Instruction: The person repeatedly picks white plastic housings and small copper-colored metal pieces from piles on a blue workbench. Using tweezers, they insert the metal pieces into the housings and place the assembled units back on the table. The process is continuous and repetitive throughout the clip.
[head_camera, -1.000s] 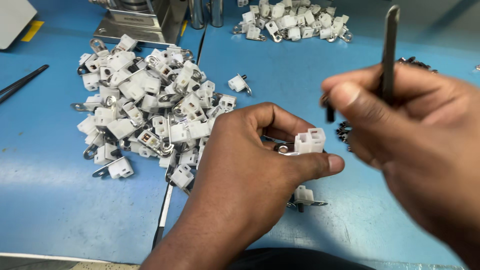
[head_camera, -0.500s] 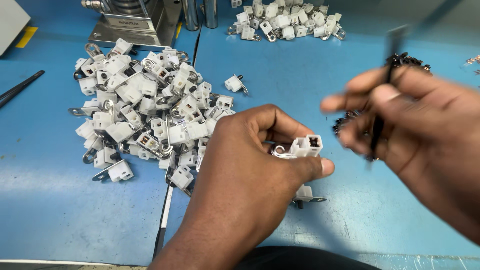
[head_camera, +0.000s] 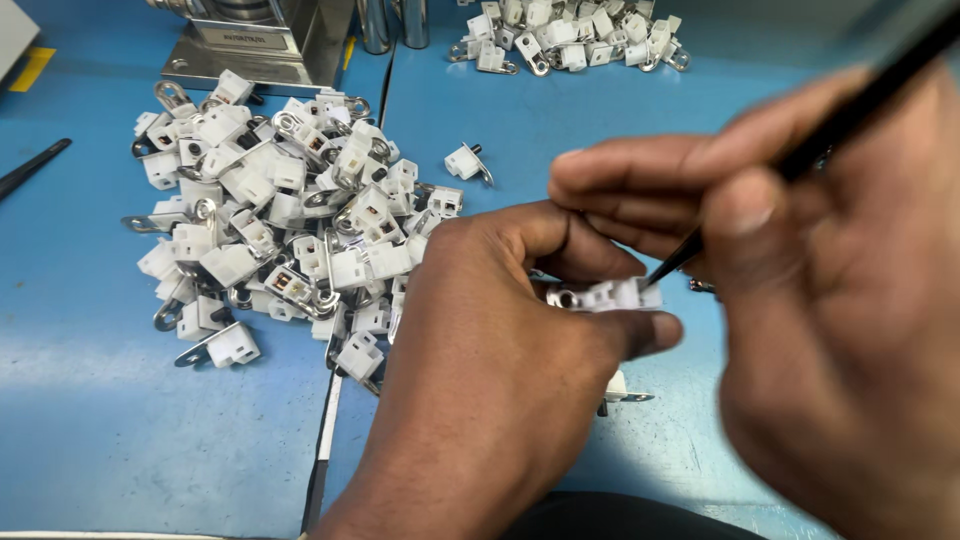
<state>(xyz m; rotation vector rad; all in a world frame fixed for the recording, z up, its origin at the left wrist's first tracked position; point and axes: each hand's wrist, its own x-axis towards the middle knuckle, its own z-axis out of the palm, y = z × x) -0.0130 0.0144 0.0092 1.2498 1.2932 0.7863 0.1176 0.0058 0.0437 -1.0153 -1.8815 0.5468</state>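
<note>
Clearly, small white plastic connector (head_camera: 612, 294) bears a metal ring.

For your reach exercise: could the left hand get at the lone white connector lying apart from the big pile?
Probably yes: the lone connector lies on bare blue table with nothing over it, but the left hand is pinching another connector.

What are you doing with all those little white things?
The left hand pinches one small white plastic connector between thumb and fingers. The right hand holds a thin dark tool, its tip touching the connector's end. A big pile of the same connectors sits to the left on the blue table.
</note>
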